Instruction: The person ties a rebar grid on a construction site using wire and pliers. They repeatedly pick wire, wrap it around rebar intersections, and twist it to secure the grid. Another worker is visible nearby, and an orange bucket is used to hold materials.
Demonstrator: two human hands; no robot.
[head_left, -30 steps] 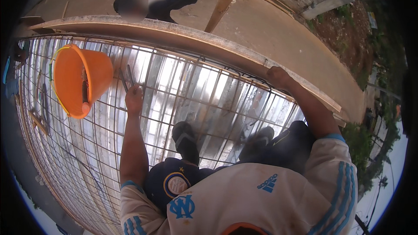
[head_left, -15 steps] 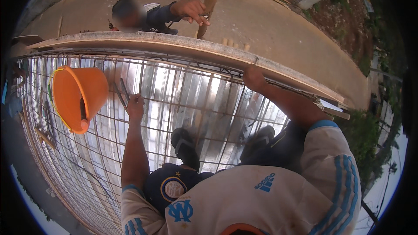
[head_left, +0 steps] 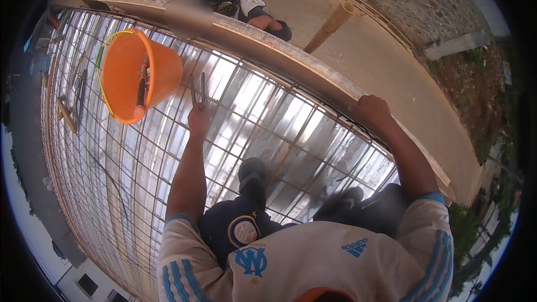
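My left hand (head_left: 199, 118) is closed around a pair of pincers (head_left: 203, 86), whose two long dark metal arms stick out past my fingers. Beneath it runs a grid of thin steel rebar (head_left: 246, 113) over shiny corrugated metal sheets (head_left: 232, 72). My right hand (head_left: 372, 113) is curled over the upper edge of a wooden formwork board (head_left: 313, 72); its fingertips are partly hidden. An orange bucket (head_left: 168, 70) lies tilted on the grid to the left of the pincers. Inside it, a dark-handled tool (head_left: 141, 92) leans against the rim.
Beyond the board, a person (head_left: 263, 19) crouches low beside it. A bamboo pole (head_left: 330, 27) stands on the concrete road (head_left: 386, 67). Loose wood pieces (head_left: 66, 114) lie on the grid at the far left. My feet (head_left: 253, 174) rest on the metal decking.
The view has turned, moving the bucket up and right. My right hand has shifted from the board's inner side onto its top edge. The other person's hand has left the bamboo pole.
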